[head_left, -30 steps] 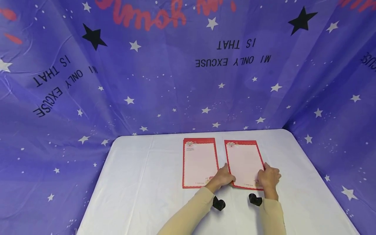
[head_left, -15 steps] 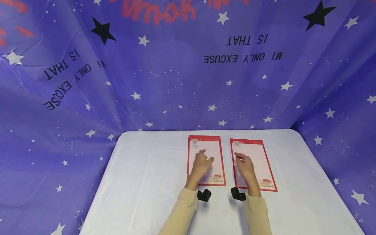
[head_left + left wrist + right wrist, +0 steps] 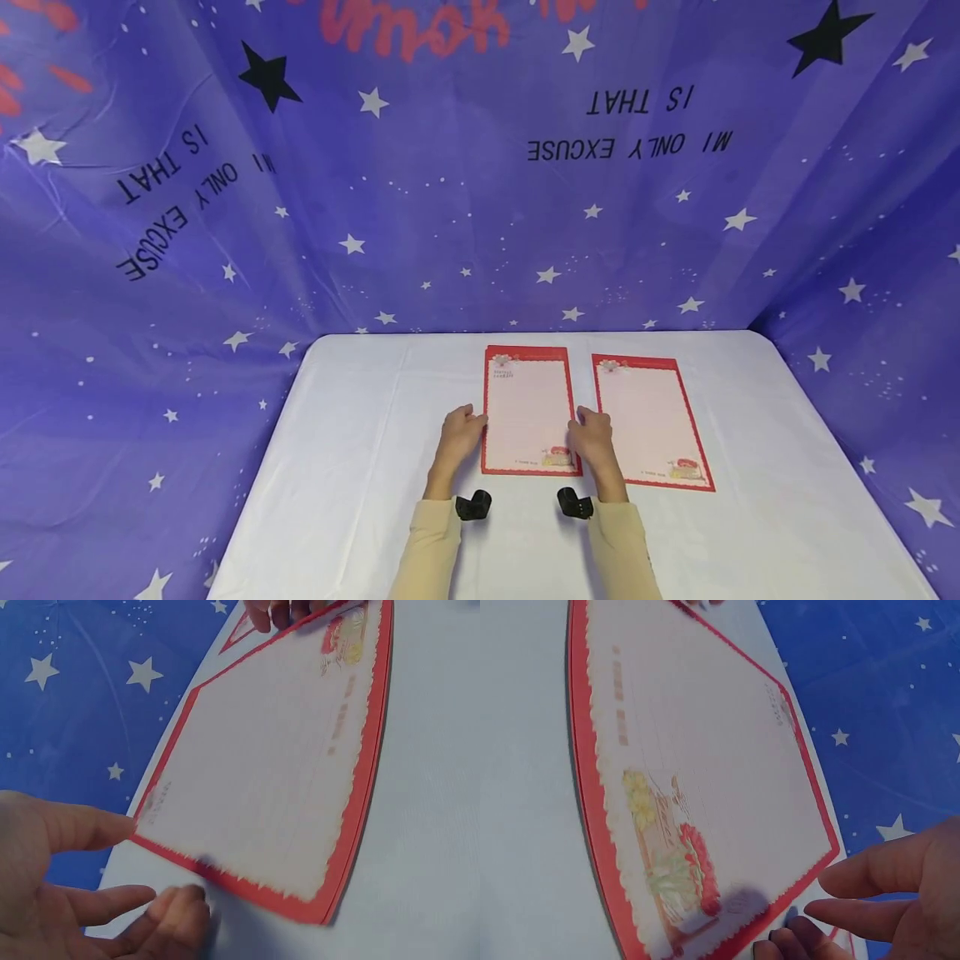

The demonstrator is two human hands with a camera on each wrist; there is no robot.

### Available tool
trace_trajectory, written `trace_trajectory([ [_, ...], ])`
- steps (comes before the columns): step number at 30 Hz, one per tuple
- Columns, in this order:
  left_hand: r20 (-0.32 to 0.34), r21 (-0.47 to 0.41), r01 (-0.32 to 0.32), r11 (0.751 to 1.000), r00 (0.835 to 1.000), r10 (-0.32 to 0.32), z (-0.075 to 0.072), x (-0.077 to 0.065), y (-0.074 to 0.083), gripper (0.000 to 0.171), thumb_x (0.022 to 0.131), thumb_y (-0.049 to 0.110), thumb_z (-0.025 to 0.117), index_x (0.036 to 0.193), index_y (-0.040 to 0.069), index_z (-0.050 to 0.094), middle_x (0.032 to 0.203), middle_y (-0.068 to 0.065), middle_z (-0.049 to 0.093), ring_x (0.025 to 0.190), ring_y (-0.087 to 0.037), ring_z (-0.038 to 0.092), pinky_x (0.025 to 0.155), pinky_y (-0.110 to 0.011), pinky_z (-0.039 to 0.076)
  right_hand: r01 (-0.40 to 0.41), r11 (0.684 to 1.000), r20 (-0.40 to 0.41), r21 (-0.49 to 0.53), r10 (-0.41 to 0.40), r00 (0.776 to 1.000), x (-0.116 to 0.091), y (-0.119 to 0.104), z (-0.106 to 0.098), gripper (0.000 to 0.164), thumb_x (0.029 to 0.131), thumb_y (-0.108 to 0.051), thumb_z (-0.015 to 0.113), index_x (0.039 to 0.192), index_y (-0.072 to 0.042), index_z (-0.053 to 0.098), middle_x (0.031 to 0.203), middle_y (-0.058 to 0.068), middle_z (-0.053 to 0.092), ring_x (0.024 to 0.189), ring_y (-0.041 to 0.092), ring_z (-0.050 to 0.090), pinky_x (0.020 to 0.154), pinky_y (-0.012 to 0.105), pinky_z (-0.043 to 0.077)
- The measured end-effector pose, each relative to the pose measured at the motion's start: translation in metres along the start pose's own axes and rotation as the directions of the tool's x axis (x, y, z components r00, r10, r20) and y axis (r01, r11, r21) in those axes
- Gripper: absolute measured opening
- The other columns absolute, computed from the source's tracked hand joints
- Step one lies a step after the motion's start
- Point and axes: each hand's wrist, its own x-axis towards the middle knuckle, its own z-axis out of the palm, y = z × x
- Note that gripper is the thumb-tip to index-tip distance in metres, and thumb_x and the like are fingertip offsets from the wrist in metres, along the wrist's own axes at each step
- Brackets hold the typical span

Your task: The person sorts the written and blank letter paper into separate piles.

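Note:
Two pale pink, red-bordered letter sheets lie side by side in the head view. The left sheet [image 3: 525, 417] shows a second red edge under its top margin and small lines of print. My left hand [image 3: 459, 437] is at its left edge, and my right hand [image 3: 592, 437] is at its right edge. In the left wrist view, the left hand's fingers [image 3: 90, 827] are extended, with one tip right at the red border. Loosely spread fingers [image 3: 870, 874] of the right hand reach the border in the right wrist view. The right sheet [image 3: 648, 421] lies just beyond the right hand.
A white cloth [image 3: 360, 467] covers the table, which has rounded far corners. Purple star-printed fabric [image 3: 465, 183] hangs behind it and along both sides. Black wrist-worn pieces, one on the left sleeve [image 3: 474, 505] and one on the right sleeve [image 3: 575, 503], stick out inward.
Both hands have left the right sheet's sides, passed over the sheets and come down at either side of the left sheet. The right sheet lies flat, its printed lower corner uncovered.

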Motion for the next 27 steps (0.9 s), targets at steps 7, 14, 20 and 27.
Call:
trace_trajectory([
  [7,0.028,-0.035,-0.002,0.999,1.0,0.003,0.005,0.008,0.0,0.052,0.098,0.01,0.056,0.138,-0.023,0.051,0.139,-0.038,0.056,0.139,-0.05,0.046,0.114,-0.057,0.04,-0.042,0.991,-0.003,0.124,0.042,0.999,0.002,0.005,0.004,0.051,0.091,-0.001,0.047,0.137,0.02,0.054,0.142,0.043,0.049,0.142,0.055,0.038,0.117,0.059,0.034],
  [14,0.017,-0.013,-0.059,0.998,0.998,0.059,0.013,0.01,0.004,0.048,0.092,0.004,0.056,0.133,-0.021,0.057,0.134,-0.037,0.061,0.13,-0.045,0.056,0.106,-0.054,0.048,-0.074,0.989,-0.023,0.128,0.077,0.997,0.001,0.002,0.005,0.051,0.093,-0.002,0.048,0.14,0.016,0.054,0.144,0.041,0.049,0.142,0.054,0.038,0.116,0.06,0.035],
  [20,-0.04,0.036,-0.057,0.998,0.997,0.059,0.018,0.008,0.009,0.054,0.088,0.006,0.06,0.136,-0.018,0.056,0.13,-0.043,0.054,0.116,-0.05,0.052,0.103,-0.056,0.044,-0.057,0.993,-0.079,0.105,0.065,0.995,0.001,-0.001,0.007,0.049,0.093,-0.002,0.052,0.139,0.012,0.057,0.142,0.042,0.05,0.14,0.056,0.041,0.114,0.062,0.036],
  [27,-0.071,-0.032,-0.119,0.992,0.991,0.117,0.01,0.011,0.013,0.053,0.082,-0.011,0.056,0.135,-0.012,0.062,0.113,-0.03,0.067,0.102,-0.042,0.066,0.089,-0.049,0.055,-0.092,0.966,-0.017,0.24,0.099,0.995,-0.001,-0.014,0.006,0.05,0.098,-0.002,0.052,0.147,0.008,0.054,0.132,0.031,0.058,0.111,0.037,0.056,0.09,0.046,0.049],
])
